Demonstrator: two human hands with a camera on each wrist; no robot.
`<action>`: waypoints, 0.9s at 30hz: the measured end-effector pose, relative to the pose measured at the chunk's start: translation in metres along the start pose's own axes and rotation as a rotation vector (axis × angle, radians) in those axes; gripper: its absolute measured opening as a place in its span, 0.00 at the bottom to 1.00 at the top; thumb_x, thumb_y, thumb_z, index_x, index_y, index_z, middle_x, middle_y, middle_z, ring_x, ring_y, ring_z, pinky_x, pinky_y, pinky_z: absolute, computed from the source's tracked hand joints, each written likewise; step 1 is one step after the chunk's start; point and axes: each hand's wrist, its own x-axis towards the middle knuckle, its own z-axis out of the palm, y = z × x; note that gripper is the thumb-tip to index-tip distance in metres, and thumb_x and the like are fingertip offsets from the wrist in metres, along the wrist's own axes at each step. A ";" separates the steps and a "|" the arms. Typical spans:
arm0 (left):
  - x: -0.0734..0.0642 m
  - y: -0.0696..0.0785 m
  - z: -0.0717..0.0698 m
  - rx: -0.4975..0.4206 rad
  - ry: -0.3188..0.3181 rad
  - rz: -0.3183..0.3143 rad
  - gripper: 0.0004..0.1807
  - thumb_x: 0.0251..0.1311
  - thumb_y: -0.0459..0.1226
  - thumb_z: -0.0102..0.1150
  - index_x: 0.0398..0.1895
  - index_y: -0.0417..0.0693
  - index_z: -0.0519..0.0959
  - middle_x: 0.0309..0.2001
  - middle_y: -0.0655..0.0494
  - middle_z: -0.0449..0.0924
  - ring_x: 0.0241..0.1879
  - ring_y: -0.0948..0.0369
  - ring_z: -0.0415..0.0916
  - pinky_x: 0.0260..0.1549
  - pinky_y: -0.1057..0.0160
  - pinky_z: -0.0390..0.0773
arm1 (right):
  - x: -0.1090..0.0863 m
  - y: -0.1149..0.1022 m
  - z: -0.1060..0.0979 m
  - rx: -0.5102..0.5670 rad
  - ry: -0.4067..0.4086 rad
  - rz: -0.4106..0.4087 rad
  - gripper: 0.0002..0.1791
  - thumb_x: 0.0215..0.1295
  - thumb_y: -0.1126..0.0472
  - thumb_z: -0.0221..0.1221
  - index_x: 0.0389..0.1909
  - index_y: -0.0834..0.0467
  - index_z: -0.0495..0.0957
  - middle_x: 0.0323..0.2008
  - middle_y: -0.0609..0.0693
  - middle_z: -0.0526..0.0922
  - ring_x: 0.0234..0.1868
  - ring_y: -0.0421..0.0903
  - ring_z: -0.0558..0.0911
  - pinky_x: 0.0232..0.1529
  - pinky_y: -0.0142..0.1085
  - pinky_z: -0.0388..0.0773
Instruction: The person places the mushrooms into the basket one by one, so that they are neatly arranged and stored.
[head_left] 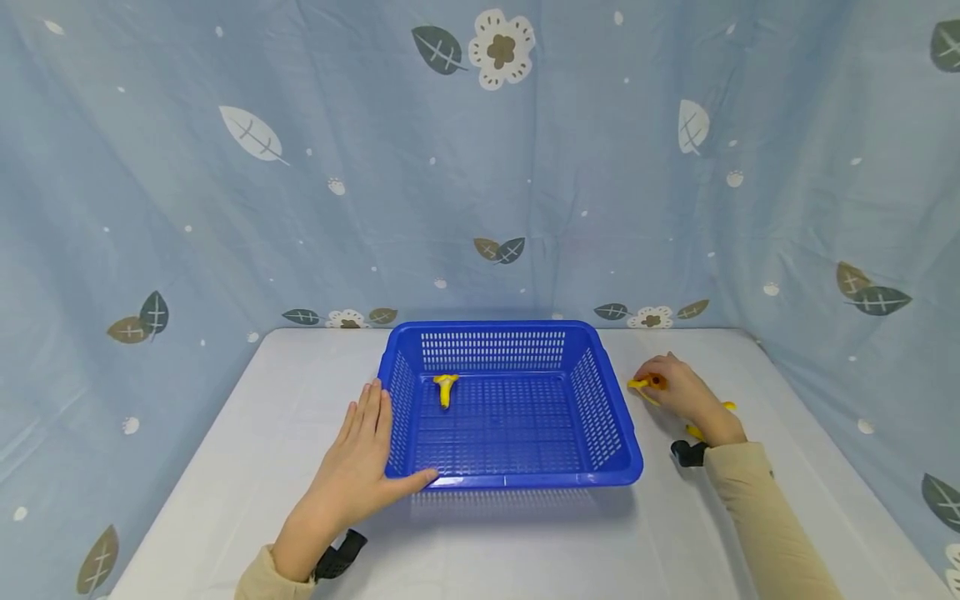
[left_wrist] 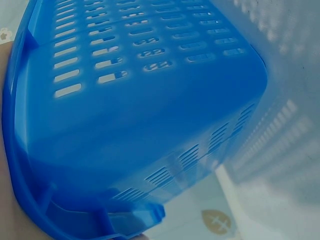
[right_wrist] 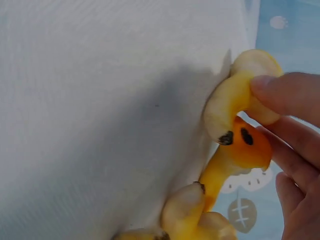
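Left hand (head_left: 348, 471): fingers straight, thumb spread wide, resting at the left and near rim of the blue basket (head_left: 510, 481).
Right hand (head_left: 686, 396): thumb and fingers pinching a curved yellow piece (right_wrist: 218, 107), right of the basket; an orange part (right_wrist: 255, 150) with dark spots shows just below.
Inside basket: a small yellow piece (head_left: 446, 390), toward the far left.
By right wrist: more yellow pieces (head_left: 694, 432) on the white tabletop (head_left: 525, 554).
Backdrop: blue leaf-print curtain (head_left: 420, 192).

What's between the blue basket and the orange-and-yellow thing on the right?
Just a narrow, bare strip of white table lies between the blue basket and the orange-and-yellow thing, as the head view shows.
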 end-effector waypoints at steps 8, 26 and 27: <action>0.000 0.001 0.000 0.006 0.002 -0.002 0.70 0.50 0.75 0.54 0.76 0.28 0.43 0.78 0.35 0.31 0.77 0.45 0.27 0.74 0.43 0.42 | 0.001 0.000 0.001 0.008 0.022 0.009 0.08 0.59 0.74 0.65 0.40 0.65 0.83 0.41 0.61 0.83 0.48 0.63 0.78 0.71 0.62 0.49; 0.000 0.000 0.000 0.019 0.005 0.004 0.70 0.50 0.77 0.50 0.76 0.27 0.44 0.78 0.34 0.33 0.77 0.44 0.28 0.73 0.42 0.43 | 0.001 -0.010 -0.005 0.063 0.061 -0.007 0.05 0.61 0.73 0.63 0.37 0.65 0.80 0.48 0.66 0.82 0.53 0.66 0.77 0.72 0.61 0.48; 0.000 0.000 0.000 0.021 0.004 0.004 0.71 0.50 0.77 0.49 0.76 0.27 0.44 0.78 0.34 0.32 0.77 0.44 0.28 0.73 0.42 0.43 | 0.001 -0.012 -0.007 0.065 0.078 -0.017 0.05 0.61 0.73 0.63 0.36 0.64 0.79 0.47 0.65 0.82 0.53 0.66 0.78 0.71 0.62 0.51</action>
